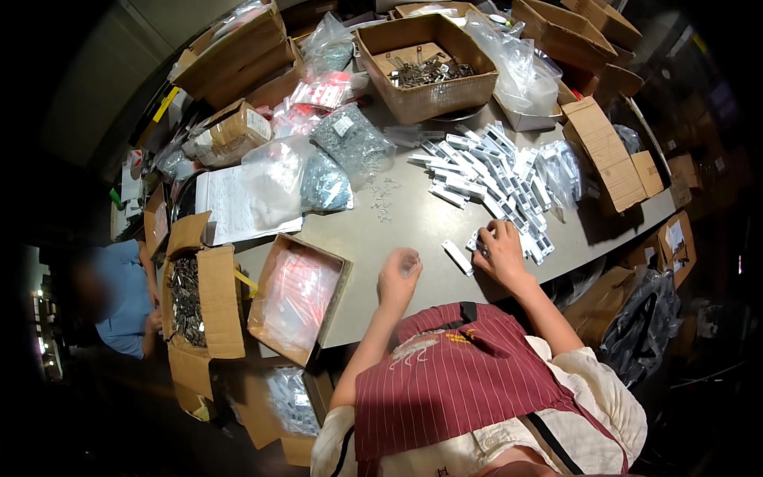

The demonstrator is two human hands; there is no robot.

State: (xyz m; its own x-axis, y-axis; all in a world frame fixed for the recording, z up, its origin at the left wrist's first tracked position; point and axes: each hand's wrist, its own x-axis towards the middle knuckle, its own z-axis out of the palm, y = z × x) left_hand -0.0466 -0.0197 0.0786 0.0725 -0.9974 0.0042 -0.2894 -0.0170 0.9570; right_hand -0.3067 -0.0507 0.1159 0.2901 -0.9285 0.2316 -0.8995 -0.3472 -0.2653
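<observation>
Your right hand [501, 253] bends its fingers down over the near edge of a pile of slim, straight-edged, silvery-white bars [509, 179]; whether the fingertips pinch one cannot be told. Your left hand [399, 278], left of the pile's near end, is curled with thumb and fingers drawn close, and you cannot tell from here whether anything sits between them. One loose bar [458, 257] lies on the smooth grey tabletop [362, 242], just left of the pile's near edge.

Small shiny metal bits [383, 199] scatter farther left of the pile, beside a bulging clear bag [354, 135] of hardware. Beyond the pile stands a worn cardboard box [425, 102] of jumbled metal parts; a taller carton's flat brown flap [608, 151] rises to its right. Well left of the pile and nearer you, a shallow carton [327, 306] holds glossy, red-marked plastic packets [296, 294]. Farthest left of it, a person in blue [123, 294] sits beside an open-flapped box [222, 298] of dark metal pieces.
</observation>
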